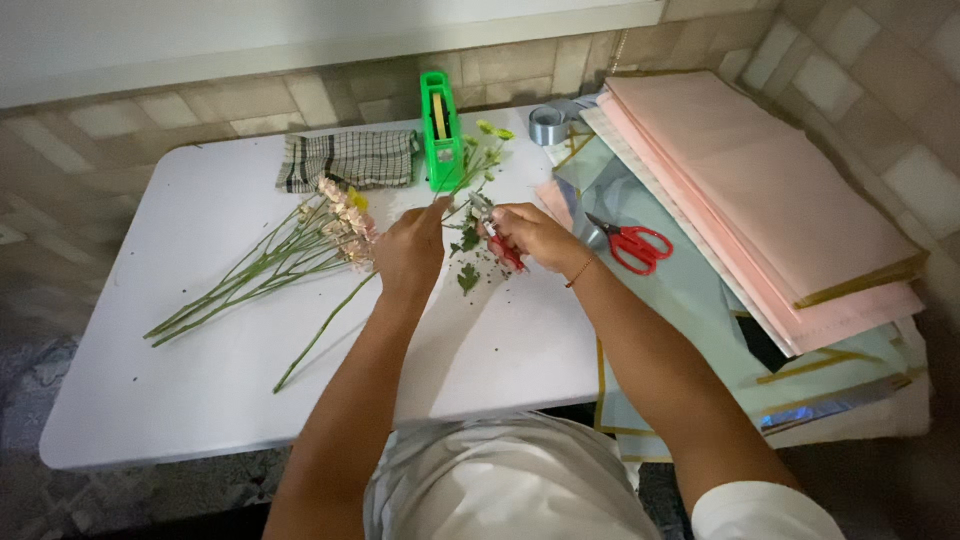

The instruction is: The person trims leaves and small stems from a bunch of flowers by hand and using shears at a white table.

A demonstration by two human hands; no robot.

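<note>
My left hand pinches a thin green flower stem whose small yellow-green buds point toward the back of the white table. My right hand grips red-handled garden snips, whose metal blades sit against that stem just right of my left fingers. Cut green leaf bits lie on the table just under both hands. A bunch of pale pink flowers with long green stems lies to the left of my left hand.
A green tape dispenser and a checked cloth sit at the table's back. Red-handled scissors, a grey ribbon roll and stacked pink and pale blue wrapping sheets lie on the right.
</note>
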